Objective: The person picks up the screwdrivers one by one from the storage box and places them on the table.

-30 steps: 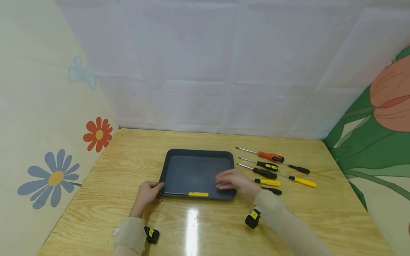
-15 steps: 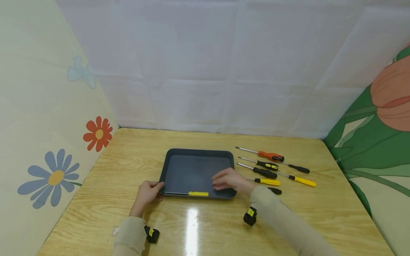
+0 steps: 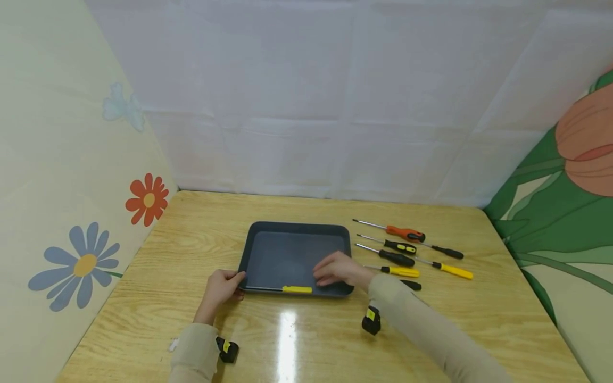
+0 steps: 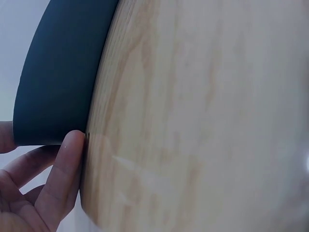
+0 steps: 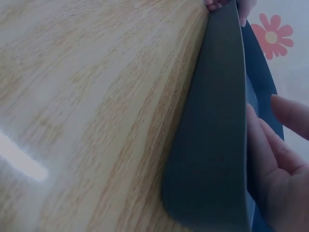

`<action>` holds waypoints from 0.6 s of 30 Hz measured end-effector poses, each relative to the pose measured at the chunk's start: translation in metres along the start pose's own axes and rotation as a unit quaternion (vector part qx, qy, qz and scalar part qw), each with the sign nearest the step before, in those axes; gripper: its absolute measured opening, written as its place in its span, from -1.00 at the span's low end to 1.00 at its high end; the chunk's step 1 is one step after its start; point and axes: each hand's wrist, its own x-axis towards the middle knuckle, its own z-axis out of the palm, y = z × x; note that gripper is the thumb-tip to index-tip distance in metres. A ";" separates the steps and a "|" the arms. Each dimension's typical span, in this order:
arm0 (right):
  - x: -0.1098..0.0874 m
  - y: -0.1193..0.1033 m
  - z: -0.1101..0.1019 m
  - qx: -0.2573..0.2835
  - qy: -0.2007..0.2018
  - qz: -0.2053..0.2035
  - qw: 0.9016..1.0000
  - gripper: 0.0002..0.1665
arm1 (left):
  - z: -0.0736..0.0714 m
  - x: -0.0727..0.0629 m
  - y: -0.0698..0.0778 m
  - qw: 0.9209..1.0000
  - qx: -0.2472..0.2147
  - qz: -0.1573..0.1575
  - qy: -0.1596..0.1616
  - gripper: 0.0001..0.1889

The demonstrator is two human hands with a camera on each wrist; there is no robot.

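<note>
A dark grey rectangular tray [image 3: 287, 234] lies on the wooden table. My left hand [image 3: 222, 290] pinches its front left corner, thumb at the rim and fingers outside the wall, as the left wrist view shows with the hand [image 4: 41, 186]. Along the tray's near side lies a yellow-handled screwdriver [image 3: 297, 289], its thin shaft pointing left. My right hand [image 3: 341, 269] is inside the tray's right part, fingers pointing left. In the right wrist view the right hand [image 5: 285, 179] has its fingers behind the front wall, thumb apart, with no object seen between them; the wall hides the fingertips.
Right of the tray lie several screwdrivers, among them an orange one [image 3: 405, 234], a black one [image 3: 396, 258] and a yellow one [image 3: 456, 272]. The right forearm partly covers a black handle [image 3: 412, 285]. A white cloth [image 3: 306, 101] hangs behind the table.
My right hand has shifted a little to the left within the tray, its forearm following. The left hand, tray and screwdrivers stay where they were.
</note>
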 end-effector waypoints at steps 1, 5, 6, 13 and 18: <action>0.000 0.000 0.001 -0.003 -0.001 0.002 1.000 -0.68 | 0.000 0.000 0.000 1.000 -0.001 -0.001 0.001 -0.67; 0.002 0.000 0.003 -0.015 -0.006 0.009 1.000 -0.71 | 0.000 0.000 0.000 1.000 -0.003 0.000 -0.001 -0.67; 0.003 0.000 0.003 -0.017 -0.008 0.010 1.000 -0.71 | 0.000 -0.001 0.000 1.000 -0.003 0.000 -0.002 -0.67; 0.004 0.002 0.012 -0.029 -0.021 0.013 0.999 -0.74 | 0.000 -0.001 0.001 1.000 -0.005 -0.001 -0.002 -0.67; 0.005 0.002 0.016 -0.035 -0.023 0.005 0.999 -0.74 | -0.001 -0.001 0.001 1.000 -0.006 0.002 -0.003 -0.66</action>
